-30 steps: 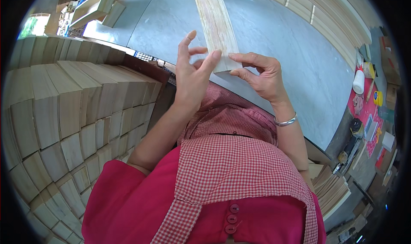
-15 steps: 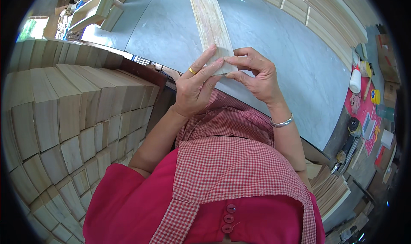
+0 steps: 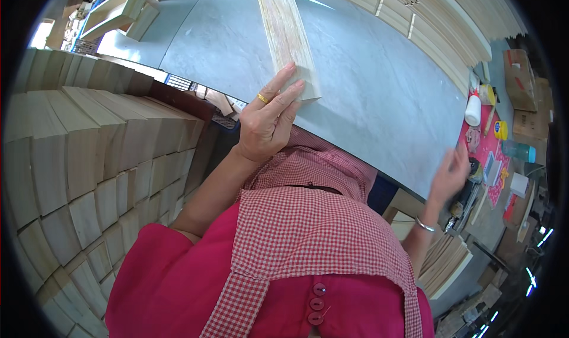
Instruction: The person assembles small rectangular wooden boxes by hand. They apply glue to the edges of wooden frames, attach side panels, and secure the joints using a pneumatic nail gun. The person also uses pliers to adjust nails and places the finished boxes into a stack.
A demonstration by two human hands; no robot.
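Note:
A long pale wooden board (image 3: 289, 35) slants across the grey marbled tabletop, its near end toward me. My left hand (image 3: 269, 112), with a gold ring, grips that near end; two fingers press on its top face and the thumb sits at its end. To the right, my right hand (image 3: 449, 175) is off the board, by the table's right edge and close to a pink cloth with tools. Motion blurs its fingers, so whether they hold anything is unclear.
Stacked wooden blocks (image 3: 77, 136) rise at my left. Wooden strips (image 3: 456, 18) lie along the far right, and open wooden boxes (image 3: 121, 12) at the far left. On the right stand a white bottle (image 3: 472, 111), a yellow jar (image 3: 501, 130) and a teal bottle (image 3: 519, 152).
My right hand has let go of the board's end and swung right, to the table's right edge. The left hand stays on the board. The view has shifted slightly to the right.

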